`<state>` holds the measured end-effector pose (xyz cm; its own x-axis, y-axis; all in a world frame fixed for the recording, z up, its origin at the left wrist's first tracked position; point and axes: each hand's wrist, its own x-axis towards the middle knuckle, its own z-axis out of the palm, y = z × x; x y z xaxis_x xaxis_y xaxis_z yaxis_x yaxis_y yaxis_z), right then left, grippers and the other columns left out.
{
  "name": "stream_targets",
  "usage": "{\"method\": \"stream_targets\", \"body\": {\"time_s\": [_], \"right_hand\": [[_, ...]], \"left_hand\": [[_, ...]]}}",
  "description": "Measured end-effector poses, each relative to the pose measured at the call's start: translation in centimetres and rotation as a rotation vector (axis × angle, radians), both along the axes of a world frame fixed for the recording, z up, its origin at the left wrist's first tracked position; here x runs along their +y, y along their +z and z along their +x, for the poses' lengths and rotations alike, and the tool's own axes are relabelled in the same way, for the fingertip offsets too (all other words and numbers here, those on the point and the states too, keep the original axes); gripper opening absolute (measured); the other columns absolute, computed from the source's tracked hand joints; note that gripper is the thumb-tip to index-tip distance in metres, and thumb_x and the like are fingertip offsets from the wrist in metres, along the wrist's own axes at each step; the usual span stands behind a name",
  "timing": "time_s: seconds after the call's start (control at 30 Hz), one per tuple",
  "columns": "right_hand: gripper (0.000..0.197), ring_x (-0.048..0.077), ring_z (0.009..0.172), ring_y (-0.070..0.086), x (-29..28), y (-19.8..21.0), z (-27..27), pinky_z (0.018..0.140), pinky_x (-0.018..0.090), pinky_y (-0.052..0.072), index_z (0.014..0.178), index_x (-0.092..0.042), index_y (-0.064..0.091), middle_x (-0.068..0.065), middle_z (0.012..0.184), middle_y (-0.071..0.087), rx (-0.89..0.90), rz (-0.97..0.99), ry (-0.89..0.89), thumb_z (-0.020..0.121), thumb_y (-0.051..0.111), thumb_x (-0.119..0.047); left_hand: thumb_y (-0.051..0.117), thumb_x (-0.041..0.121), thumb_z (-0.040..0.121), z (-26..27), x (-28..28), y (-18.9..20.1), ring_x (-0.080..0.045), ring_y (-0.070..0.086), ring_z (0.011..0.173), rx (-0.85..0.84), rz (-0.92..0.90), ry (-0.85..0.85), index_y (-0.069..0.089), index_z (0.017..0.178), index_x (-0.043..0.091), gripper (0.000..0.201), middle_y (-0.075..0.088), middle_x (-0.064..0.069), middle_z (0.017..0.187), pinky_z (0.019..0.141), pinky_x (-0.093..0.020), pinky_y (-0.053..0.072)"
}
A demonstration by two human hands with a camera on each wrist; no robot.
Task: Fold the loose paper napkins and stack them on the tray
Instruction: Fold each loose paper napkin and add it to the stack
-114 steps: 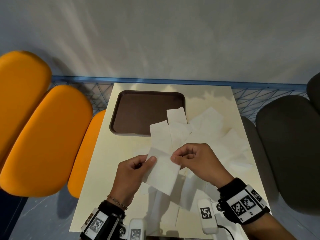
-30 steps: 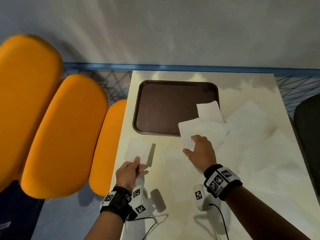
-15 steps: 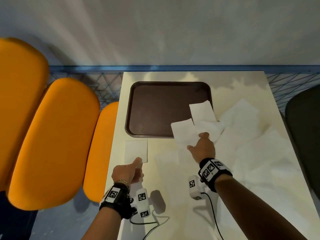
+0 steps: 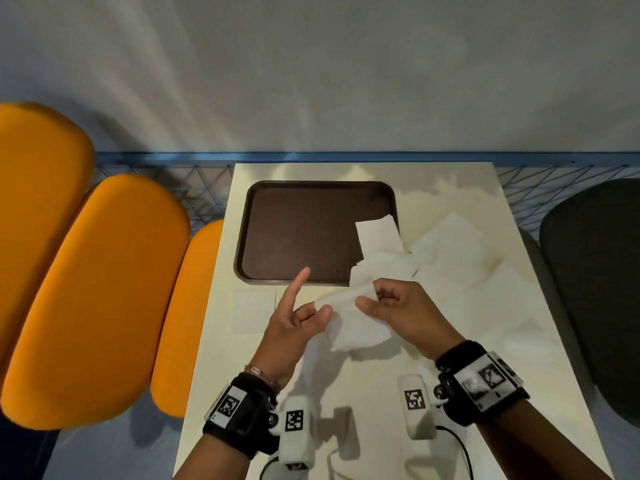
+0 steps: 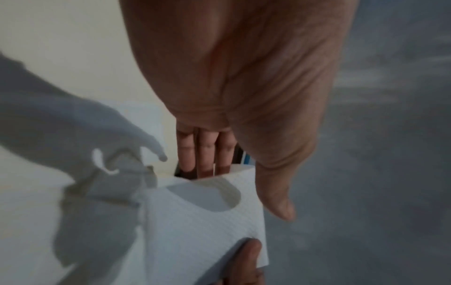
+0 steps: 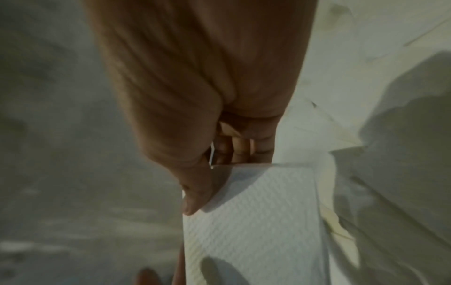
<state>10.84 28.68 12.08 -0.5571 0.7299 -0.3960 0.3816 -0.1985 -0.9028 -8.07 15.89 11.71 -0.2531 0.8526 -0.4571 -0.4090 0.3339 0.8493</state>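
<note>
A brown tray [image 4: 304, 233] lies at the table's far left with nothing stacked on its floor. One white napkin [image 4: 377, 233] overlaps its right corner. A folded napkin [image 4: 254, 311] rests flat on the table just in front of the tray. Above the table's middle, a loose napkin [image 4: 356, 327] hangs between both hands. My right hand [image 4: 367, 299] pinches its upper edge, thumb on top [image 6: 192, 202]. My left hand [image 4: 318, 306] pinches its left end with thumb and curled fingers, the index finger pointing up. The left wrist view shows fingers [image 5: 205, 154] behind the sheet [image 5: 207, 227].
Several loose white napkins [image 4: 450, 251] are spread over the right half of the cream table [image 4: 381, 382]. Orange seat cushions [image 4: 104, 289] stand left of the table, a dark chair [image 4: 595, 289] to the right, and a blue wire rail [image 4: 311, 157] behind.
My left hand has left the folded napkin on the table and come to the middle. My right hand has lifted a loose napkin off the pile toward me; both hands now hold it.
</note>
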Motion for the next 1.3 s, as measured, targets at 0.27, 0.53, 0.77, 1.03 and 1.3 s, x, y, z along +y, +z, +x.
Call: {"method": "stream_targets", "body": {"time_s": [0.27, 0.53, 0.77, 1.03, 1.3], "right_hand": [[0.006, 0.017, 0.073, 0.07, -2.3, 4.6, 6.2, 0.074, 0.039, 0.059, 0.088, -0.023, 0.08, 0.0, 0.08, 0.076, -0.045, 0.226, -0.033, 0.091, 0.083, -0.026], [0.011, 0.006, 0.076, 0.068, -3.8, 7.8, 11.0, 0.076, 0.016, 0.052, 0.084, -0.024, 0.077, -0.016, 0.079, 0.074, 0.04, 0.421, -0.025, 0.086, 0.088, -0.026], [0.011, 0.013, 0.08, 0.069, -4.1, 9.8, 13.5, 0.075, 0.029, 0.056, 0.084, -0.027, 0.081, -0.016, 0.083, 0.072, 0.079, 0.588, 0.08, 0.081, 0.092, -0.03], [0.018, 0.006, 0.088, 0.07, -4.6, 11.1, 14.7, 0.079, 0.025, 0.056, 0.097, -0.033, 0.081, -0.021, 0.092, 0.074, 0.018, 0.564, 0.251, 0.084, 0.087, -0.044], [0.008, 0.012, 0.066, 0.058, -3.2, 11.4, 17.6, 0.071, 0.037, 0.054, 0.089, -0.031, 0.083, 0.002, 0.08, 0.076, 0.017, 0.307, 0.135, 0.084, 0.089, -0.033]], "left_hand": [[0.088, 0.02, 0.082, 4.5, -0.3, 2.8, -0.015, 0.053, 0.076, 0.346, 0.035, -0.073, 0.083, 0.108, 0.036, 0.031, 0.06, 0.0, 0.082, 0.075, -0.029, 0.055], [0.092, 0.032, 0.073, 9.0, -2.6, 6.0, -0.019, 0.068, 0.078, 0.543, 0.116, -0.061, 0.082, 0.105, 0.041, 0.034, 0.075, -0.008, 0.09, 0.081, -0.034, 0.061], [0.088, 0.057, 0.071, 12.7, -4.2, 7.5, 0.001, 0.06, 0.12, 0.928, 0.161, -0.11, 0.078, 0.102, 0.053, 0.033, 0.067, 0.022, 0.12, 0.093, -0.008, 0.044], [0.074, 0.033, 0.096, 17.0, -3.9, 9.2, 0.0, 0.073, 0.091, 0.782, 0.187, -0.117, 0.082, 0.107, 0.034, 0.014, 0.079, 0.02, 0.096, 0.075, -0.015, 0.054], [0.065, 0.01, 0.098, 16.5, -4.6, 9.2, -0.019, 0.074, 0.09, 0.24, 0.138, 0.007, 0.077, 0.113, 0.009, 0.019, 0.08, -0.012, 0.104, 0.071, -0.026, 0.058]]}}
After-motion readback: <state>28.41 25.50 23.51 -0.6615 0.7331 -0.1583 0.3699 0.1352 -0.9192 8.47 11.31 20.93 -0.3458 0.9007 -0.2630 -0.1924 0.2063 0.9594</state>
